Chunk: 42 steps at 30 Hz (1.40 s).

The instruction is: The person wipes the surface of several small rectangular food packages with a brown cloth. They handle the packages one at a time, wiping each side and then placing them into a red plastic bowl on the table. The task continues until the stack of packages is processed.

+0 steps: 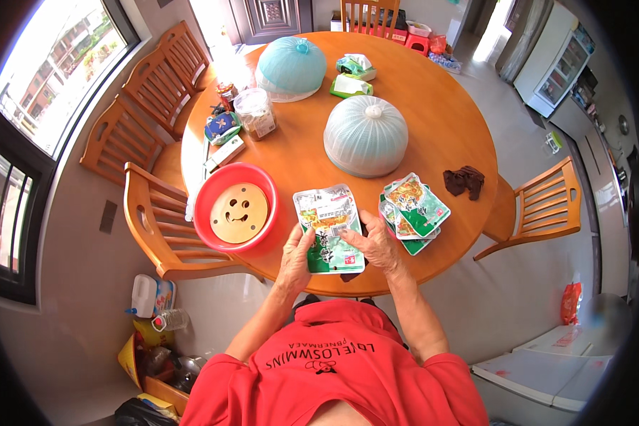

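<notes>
Near the table's front edge I hold up a flat green and white food pouch [328,245] with a picture of food on it. My left hand [295,257] grips its left side, thumb on the front and fingers behind. My right hand [378,245] holds the right side, its thumb lying across the printed front. Something dark shows past the pouch's right and lower edges; I cannot tell what it is. Right of my right hand lies a loose stack of similar pouches [417,204]. To the left stands a red plastic basin [200,206] with a round tan lid-like disc [240,213] in it.
Two domed food covers [366,136] sit farther back on the round wooden table [433,128]. A clear plastic jar [254,113] and tissue packs [351,86] are there too. A dark brown cloth [464,182] lies at the right. Wooden chairs [547,200] surround the table.
</notes>
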### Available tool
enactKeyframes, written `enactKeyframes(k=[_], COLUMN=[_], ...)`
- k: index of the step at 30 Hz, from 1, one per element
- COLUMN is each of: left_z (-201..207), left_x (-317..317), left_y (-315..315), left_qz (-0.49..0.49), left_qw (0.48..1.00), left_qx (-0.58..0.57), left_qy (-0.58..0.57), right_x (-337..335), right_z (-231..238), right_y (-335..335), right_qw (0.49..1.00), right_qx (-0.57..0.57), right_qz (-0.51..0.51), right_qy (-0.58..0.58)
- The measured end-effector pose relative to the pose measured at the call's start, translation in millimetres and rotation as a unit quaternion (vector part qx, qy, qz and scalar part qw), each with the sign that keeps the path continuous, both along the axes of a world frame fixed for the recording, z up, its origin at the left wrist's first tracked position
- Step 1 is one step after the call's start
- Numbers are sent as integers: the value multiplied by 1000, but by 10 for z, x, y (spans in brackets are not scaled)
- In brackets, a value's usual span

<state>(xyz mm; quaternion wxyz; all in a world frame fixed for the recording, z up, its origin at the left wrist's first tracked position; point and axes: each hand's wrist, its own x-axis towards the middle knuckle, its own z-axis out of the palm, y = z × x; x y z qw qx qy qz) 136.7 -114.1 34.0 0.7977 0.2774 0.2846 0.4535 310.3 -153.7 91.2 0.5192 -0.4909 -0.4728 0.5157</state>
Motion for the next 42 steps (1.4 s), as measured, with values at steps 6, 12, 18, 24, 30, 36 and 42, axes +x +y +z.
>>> enactKeyframes(k=[6,12,18,24,30,36,42], left_z=[370,367,504,319,106,170,352], left_x=[-115,-83,-44,-43,-128,-116,-110], left_y=[-74,-208,-170,-182,-116,-32,-28], left_qz=[51,1,-18,-51,54,66,-60], left_qw=[979,996,979,971,975,977,956], left_qx=[120,13,-20,-77,43,-13,-99], left_qy=[158,-88,-202,-220,-209,-204,-269], right_x=[-311,-735,-613,-532,-1009,-896,-690], right_z=[-112,-39,125,118,199,51,172], right_y=[-16,-67,210,541,169,107,722], right_qw=[955,828,825,880,797,757,822], right_qx=[130,329,327,163,324,332,188], right_qz=[-111,-106,-160,-227,-114,-124,-230], right_qy=[-241,-442,-432,-383,-497,-548,-487])
